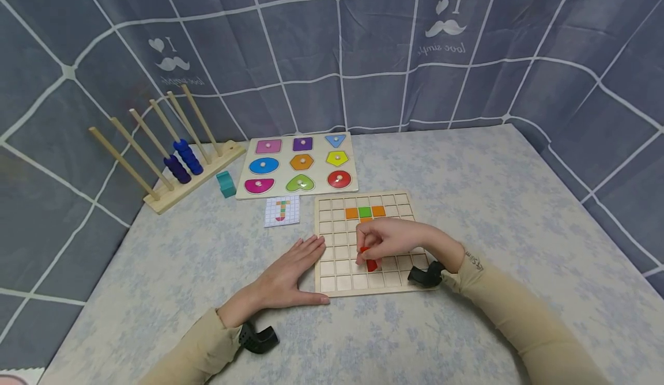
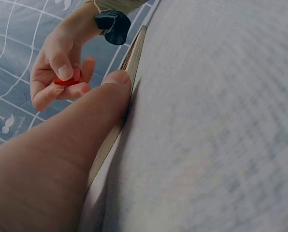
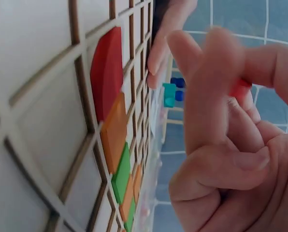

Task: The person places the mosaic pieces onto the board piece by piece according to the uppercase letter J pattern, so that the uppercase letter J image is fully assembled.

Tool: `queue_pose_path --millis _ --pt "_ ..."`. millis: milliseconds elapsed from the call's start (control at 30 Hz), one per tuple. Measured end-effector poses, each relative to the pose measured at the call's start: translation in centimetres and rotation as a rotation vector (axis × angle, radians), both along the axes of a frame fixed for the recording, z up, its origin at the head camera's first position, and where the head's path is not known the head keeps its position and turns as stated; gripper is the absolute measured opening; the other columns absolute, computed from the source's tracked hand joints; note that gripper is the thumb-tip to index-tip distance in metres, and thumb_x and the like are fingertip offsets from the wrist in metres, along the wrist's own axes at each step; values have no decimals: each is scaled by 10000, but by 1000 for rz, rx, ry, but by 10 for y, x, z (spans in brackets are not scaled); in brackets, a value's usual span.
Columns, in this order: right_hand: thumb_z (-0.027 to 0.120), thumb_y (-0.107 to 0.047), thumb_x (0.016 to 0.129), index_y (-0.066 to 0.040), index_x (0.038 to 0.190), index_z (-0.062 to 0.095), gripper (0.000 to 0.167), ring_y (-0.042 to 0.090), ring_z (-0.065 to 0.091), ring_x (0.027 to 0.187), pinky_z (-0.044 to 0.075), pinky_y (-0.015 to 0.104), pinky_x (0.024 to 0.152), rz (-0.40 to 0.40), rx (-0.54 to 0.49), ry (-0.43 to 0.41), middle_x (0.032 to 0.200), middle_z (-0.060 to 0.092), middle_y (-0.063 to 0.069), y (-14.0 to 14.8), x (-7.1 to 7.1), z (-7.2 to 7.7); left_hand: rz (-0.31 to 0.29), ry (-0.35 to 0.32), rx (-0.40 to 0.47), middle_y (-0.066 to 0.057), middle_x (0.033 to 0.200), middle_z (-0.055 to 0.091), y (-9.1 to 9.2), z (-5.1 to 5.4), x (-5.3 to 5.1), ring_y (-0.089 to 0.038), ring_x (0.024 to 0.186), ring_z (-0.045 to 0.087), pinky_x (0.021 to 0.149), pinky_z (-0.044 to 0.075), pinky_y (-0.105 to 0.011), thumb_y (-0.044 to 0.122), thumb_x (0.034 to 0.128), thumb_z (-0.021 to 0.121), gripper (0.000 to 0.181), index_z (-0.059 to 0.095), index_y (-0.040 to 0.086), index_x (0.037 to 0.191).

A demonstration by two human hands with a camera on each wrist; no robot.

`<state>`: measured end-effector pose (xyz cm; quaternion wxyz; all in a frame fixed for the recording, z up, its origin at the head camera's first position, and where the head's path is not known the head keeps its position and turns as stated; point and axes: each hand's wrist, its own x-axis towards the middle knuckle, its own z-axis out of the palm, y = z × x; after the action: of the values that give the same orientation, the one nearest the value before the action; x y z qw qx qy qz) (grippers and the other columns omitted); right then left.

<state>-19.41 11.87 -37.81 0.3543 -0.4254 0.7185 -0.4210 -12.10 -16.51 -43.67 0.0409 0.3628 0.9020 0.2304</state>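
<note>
My right hand (image 1: 389, 238) is over a wooden grid board (image 1: 328, 284), pinching a small red tile (image 2: 75, 77) between thumb and fingers. Below it, a red tile with a curved edge (image 3: 106, 72) sits in one cell of the board. An orange tile (image 3: 115, 131) and a green tile (image 3: 120, 174) continue in a line from it, and more orange and green tiles form a row across the upper cells. My left hand (image 1: 282, 278) lies with fingers spread at the board's left side, its fingertips and thumb touching the edge.
A pattern card (image 1: 282, 216) lies left of the board. Behind stands a knobbed shape puzzle (image 1: 244, 172). A teal block (image 1: 226, 184) is beside a wooden peg stand (image 1: 181, 192) bearing blue and purple beads. A grey gridded curtain (image 1: 311, 45) hangs along the table's back.
</note>
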Motion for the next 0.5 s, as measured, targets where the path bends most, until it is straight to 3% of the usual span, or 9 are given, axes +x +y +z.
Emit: queue_pose_path --millis 133,267,500 --pt "522 -60 946 -11 956 530 50 365 502 491 488 314 462 -13 18 -9 946 704 102 -6 2 -1 -1 -8 1 -40 1554 181 0 1 0 -146 1425 92 1171 91 -333 693 765 587 1026 250 39 1481" --pt "487 -62 961 -33 986 551 74 283 476 463 484 343 461 -23 43 5 922 679 104 -10 3 -3 -2 -12 1 -36 1554 181 0 1 0 -139 1425 88 1171 87 -327 688 768 590 1022 247 41 1482" --pt "479 -112 979 -64 1119 652 227 238 464 537 419 215 527 -51 88 81 838 619 61 -13 4 -7 -1 -4 -5 -44 1551 188 0 2 0 -151 1425 97 1171 93 -331 687 771 588 1020 251 36 1479"
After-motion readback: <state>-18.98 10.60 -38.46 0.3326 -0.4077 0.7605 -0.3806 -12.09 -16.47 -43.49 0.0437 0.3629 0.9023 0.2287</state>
